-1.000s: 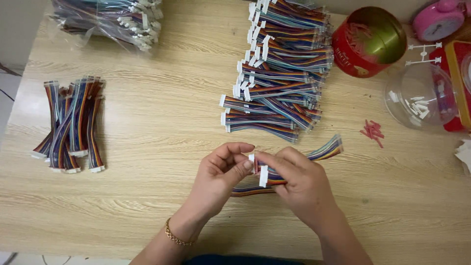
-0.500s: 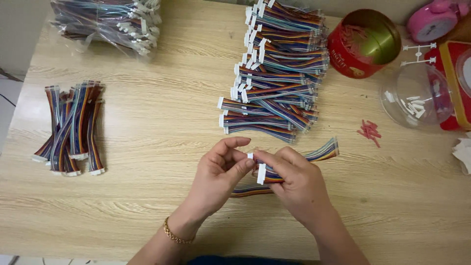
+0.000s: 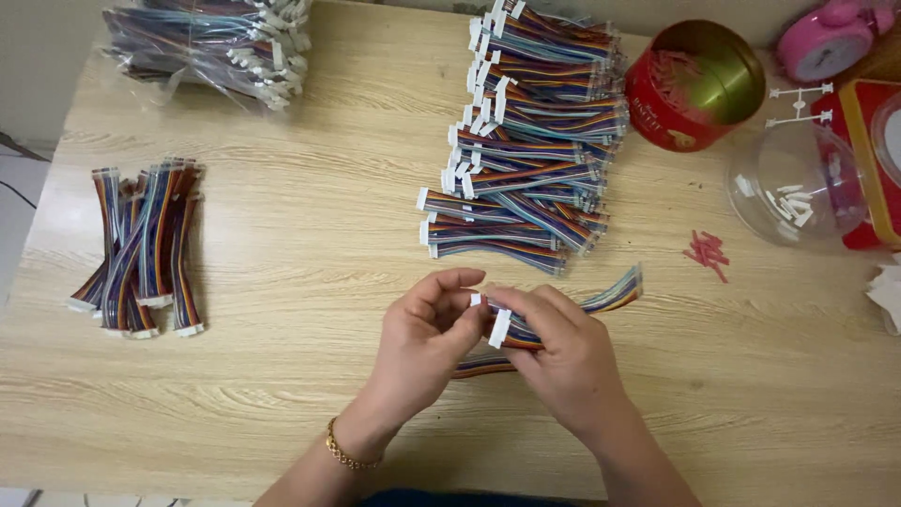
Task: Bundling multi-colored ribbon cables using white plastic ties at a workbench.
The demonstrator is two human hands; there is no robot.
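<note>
Both hands meet low over the middle of the wooden counter (image 3: 282, 394). The left hand (image 3: 427, 333) and the right hand (image 3: 563, 352) pinch a rainbow ribbon cable (image 3: 615, 293) between closed fingers near its white connector (image 3: 498, 329); the cable's free end trails right, just above the counter. A big heap of cables (image 3: 530, 141) lies just beyond the hands. A smaller bundle (image 3: 141, 249) sits well apart at the left, a red tin (image 3: 699, 84) at the upper right.

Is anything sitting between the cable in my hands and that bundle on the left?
Nothing visible does. Both hands, left hand and right hand, hold the ribbon cable; only bare table lies between it and the left bundle.
</note>
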